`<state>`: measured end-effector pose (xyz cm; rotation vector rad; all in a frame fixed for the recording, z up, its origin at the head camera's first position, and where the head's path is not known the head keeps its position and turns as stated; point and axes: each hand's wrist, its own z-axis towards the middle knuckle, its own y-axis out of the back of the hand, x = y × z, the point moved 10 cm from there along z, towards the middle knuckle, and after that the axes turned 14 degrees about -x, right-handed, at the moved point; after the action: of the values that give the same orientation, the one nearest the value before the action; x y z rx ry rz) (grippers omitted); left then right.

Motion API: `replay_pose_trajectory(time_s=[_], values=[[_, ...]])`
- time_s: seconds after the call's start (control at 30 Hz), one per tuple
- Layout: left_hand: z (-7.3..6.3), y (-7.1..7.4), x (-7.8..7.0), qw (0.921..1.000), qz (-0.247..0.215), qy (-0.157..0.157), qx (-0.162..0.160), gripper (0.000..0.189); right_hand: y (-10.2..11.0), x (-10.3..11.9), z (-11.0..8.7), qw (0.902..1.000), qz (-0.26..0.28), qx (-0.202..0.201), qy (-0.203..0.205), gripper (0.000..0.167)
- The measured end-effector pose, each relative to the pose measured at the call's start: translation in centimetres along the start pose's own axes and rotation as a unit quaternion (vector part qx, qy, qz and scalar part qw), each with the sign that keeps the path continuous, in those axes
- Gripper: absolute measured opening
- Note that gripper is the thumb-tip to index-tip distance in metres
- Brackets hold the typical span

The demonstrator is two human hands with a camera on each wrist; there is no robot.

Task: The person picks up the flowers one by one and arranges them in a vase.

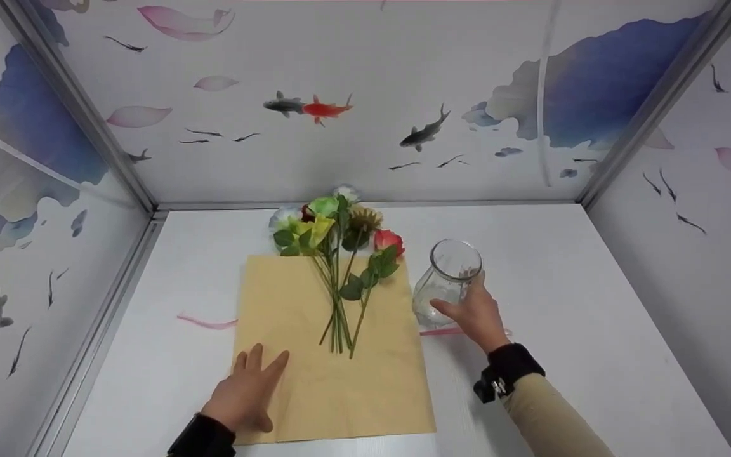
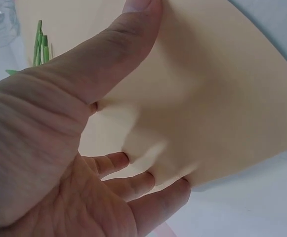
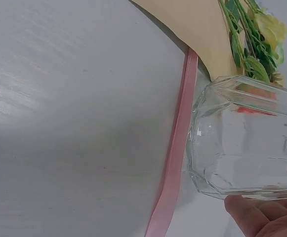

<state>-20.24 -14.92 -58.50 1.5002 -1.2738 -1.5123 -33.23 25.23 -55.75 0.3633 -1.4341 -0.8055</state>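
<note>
A clear glass vase [image 1: 447, 289] with faceted lower walls is at the right of the brown paper. My right hand [image 1: 476, 311] grips it, thumb on one side and fingers on the other; whether its base touches the table I cannot tell. On the brown wrapping paper [image 1: 334, 400] lies a bunch of artificial flowers [image 1: 321, 222], stems toward me, with a red rose [image 1: 389, 242] at the right. My left hand [image 1: 245, 390] is spread over the paper's left edge. Its fingertips [image 2: 175, 190] touch the paper in the left wrist view.
A pink ribbon runs under the paper, its left end [image 1: 207, 322] and right part [image 3: 173, 182] showing on either side. The white table [image 1: 568, 304] is bounded by printed panels at the back [image 1: 353, 152], left and right, set in metal frames.
</note>
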Motion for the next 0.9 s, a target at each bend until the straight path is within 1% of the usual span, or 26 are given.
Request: replay_pose_trajectory(time_s=[0.17,0.4,0.53,0.7,0.8,0.9], values=[[-0.2,0.3,0.2,1.0,0.005,0.007,-0.002,0.118,-0.2,0.0,-0.1,1.0,-0.005,0.001,0.0,0.117],[-0.2,0.3,0.3,0.9998,0.016,-0.004,-0.013,0.117,-0.1,0.3,-0.2,0.9998,-0.003,-0.007,0.02,0.111],[-0.1,0.6,0.3,0.9998,0.019,-0.004,-0.004,0.114,0.0,0.3,-0.2,0.9997,0.002,-0.005,0.022,0.112],[0.7,1.2,0.2,0.9997,0.022,0.003,0.011,0.102,-0.1,0.1,-0.2,0.9999,0.003,-0.002,0.017,0.113],[1.3,1.8,0.0,0.9995,0.029,0.001,0.008,0.093,-0.1,0.1,-0.2,0.9998,0.005,-0.001,0.017,0.113],[2.0,2.7,-0.4,0.9995,0.031,-0.004,-0.002,0.089,-0.1,0.2,-0.2,0.9998,0.005,-0.004,0.02,0.112]])
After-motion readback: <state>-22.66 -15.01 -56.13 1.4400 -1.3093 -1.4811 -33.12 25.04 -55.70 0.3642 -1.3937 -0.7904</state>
